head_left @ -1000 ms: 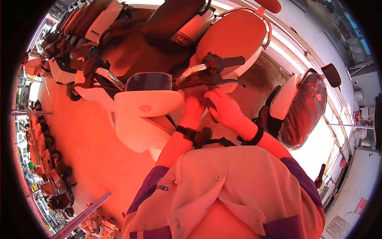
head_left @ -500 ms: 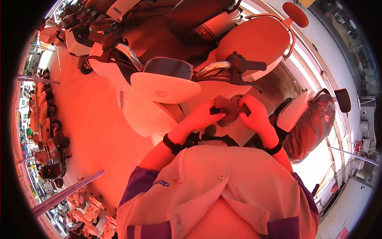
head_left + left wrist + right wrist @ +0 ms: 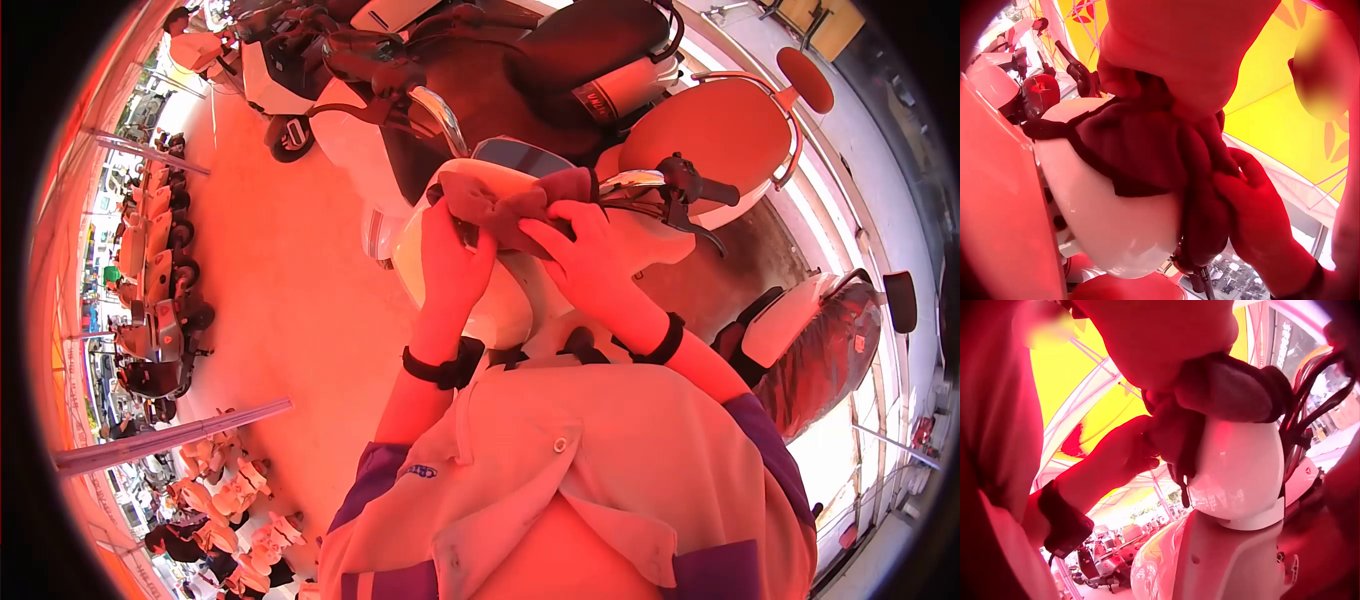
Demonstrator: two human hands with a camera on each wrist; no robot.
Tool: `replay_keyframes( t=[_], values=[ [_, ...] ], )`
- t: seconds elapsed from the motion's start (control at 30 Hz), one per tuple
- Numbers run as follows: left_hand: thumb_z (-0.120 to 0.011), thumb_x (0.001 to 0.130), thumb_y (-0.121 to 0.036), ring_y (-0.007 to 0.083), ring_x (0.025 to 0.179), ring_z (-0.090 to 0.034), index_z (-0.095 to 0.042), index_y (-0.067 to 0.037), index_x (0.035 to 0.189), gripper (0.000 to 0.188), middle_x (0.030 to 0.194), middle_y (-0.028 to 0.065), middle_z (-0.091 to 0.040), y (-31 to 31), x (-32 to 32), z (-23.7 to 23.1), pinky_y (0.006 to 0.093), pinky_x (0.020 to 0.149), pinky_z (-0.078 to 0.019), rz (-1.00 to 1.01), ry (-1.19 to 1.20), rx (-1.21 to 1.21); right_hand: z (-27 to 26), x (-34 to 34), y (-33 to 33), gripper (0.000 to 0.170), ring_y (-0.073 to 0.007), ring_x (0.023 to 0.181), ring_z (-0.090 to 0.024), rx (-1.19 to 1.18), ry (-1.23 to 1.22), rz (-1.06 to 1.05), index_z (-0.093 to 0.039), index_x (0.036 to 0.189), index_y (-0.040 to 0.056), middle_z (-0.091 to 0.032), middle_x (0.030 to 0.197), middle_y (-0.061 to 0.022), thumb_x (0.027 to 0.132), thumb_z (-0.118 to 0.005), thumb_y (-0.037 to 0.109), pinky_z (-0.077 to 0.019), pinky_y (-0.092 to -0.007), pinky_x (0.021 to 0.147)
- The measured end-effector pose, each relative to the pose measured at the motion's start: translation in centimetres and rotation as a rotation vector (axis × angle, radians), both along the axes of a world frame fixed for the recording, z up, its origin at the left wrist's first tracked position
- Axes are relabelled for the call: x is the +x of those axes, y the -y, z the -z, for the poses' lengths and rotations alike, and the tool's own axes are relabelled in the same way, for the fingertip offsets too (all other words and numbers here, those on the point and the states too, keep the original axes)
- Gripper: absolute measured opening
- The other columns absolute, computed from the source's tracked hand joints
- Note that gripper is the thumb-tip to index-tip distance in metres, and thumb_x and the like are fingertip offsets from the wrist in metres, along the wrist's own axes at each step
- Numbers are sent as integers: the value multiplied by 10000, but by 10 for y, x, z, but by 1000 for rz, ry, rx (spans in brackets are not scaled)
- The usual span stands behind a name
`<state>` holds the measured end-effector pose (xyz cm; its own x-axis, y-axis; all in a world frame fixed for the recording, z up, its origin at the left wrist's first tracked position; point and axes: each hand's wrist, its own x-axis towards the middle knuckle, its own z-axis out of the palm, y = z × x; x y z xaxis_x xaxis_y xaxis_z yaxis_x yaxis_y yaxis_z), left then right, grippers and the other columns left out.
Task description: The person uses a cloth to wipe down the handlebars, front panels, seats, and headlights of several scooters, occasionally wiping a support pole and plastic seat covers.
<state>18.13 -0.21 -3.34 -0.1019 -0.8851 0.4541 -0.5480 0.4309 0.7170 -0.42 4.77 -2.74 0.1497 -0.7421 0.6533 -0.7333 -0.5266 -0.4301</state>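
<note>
A dark, soft cloth (image 3: pixel 497 207) is bunched between my two hands in the head view, over the pale front cover (image 3: pixel 495 300) of a scooter. My left hand (image 3: pixel 450 262) grips its left part, thumb toward the middle. On the other side my right hand (image 3: pixel 592 262) pinches the cloth with fingers and thumb. The left wrist view has the cloth (image 3: pixel 1132 147) hanging in folds against the glossy white cover (image 3: pixel 1119 228). From the right wrist, one rolled end of the cloth (image 3: pixel 1235 390) overlaps the top of the cover (image 3: pixel 1241 469).
The scooter's dark display (image 3: pixel 522 157) lies just beyond the cloth, its right handlebar grip (image 3: pixel 718 192) and brake lever to the right. A rounded seat (image 3: pixel 705 140) and a plastic-wrapped scooter (image 3: pixel 825 360) stand farther right. Parked scooters (image 3: pixel 160 290) line the left side.
The hands first work close together near the right handlebar, then draw apart with the dark cloth near the body. Now they have carried it forward and left over the front cover.
</note>
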Motion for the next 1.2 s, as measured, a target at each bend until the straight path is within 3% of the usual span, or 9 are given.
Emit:
replay_keyframes(
  t=[0.07,0.17,0.33,0.47,0.53,0.73,0.93,1.07,1.2],
  values=[
    [-704,739,-109,382,898,-585,-512,-28,1131,444,1023,174,-589,12,7,18,428,731,-478,33,59,10,5,15,-2,420,-257,959,-557,68,-62,43,-641,1118,149,-522,1039,-71,713,-692,49,-505,-367,766],
    [-703,745,-132,383,928,-587,-502,-17,1171,485,1029,184,-587,25,15,25,444,748,-483,131,82,69,0,38,0,402,-254,950,-559,161,-96,122,-632,1116,149,-519,1024,-73,725,-680,67,-508,-369,742],
    [-644,771,-189,353,933,-639,-603,-9,1134,407,1010,186,-660,29,89,-32,425,776,-518,52,195,49,-14,92,9,426,-281,1005,-553,329,-72,89,-609,1167,141,-541,1045,-73,751,-680,78,-508,-382,774],
    [-673,788,-195,373,989,-584,-596,-1,1167,433,1039,196,-627,48,163,11,439,835,-488,174,280,222,17,145,14,405,-289,1051,-534,277,-179,97,-610,1155,118,-547,1061,-91,758,-662,61,-470,-403,849],
    [-704,775,-202,383,1013,-525,-578,-13,1185,469,1081,201,-570,28,161,39,462,842,-469,258,335,-1,35,161,14,411,-299,1066,-519,224,-201,144,-609,1150,109,-543,1079,-99,746,-665,55,-448,-412,884],
    [-746,724,-218,360,973,-501,-542,-42,1221,565,1063,194,-510,-9,142,55,450,806,-444,401,439,-148,67,159,-37,458,-325,1022,-498,347,-109,304,-610,1119,105,-517,1095,-114,676,-724,112,-445,-409,873],
    [-738,786,-263,382,965,-507,-538,23,1202,543,1043,208,-514,54,163,74,452,822,-446,272,339,-121,55,197,28,603,-308,981,-510,272,-182,387,-534,1290,132,-525,1058,-120,716,-719,150,-453,-416,845],
    [-755,775,-339,389,993,-521,-565,34,1176,580,1054,214,-519,89,179,93,439,837,-466,280,222,109,50,207,49,584,-293,954,-523,184,-181,346,-540,1320,170,-533,1028,-114,757,-694,146,-458,-391,842],
    [-777,753,-293,359,920,-541,-597,22,1108,508,985,185,-537,52,173,74,423,778,-468,394,305,-135,62,191,9,532,-291,959,-528,234,-96,318,-578,1292,192,-531,1026,-108,774,-685,123,-476,-386,821]
  ],
)
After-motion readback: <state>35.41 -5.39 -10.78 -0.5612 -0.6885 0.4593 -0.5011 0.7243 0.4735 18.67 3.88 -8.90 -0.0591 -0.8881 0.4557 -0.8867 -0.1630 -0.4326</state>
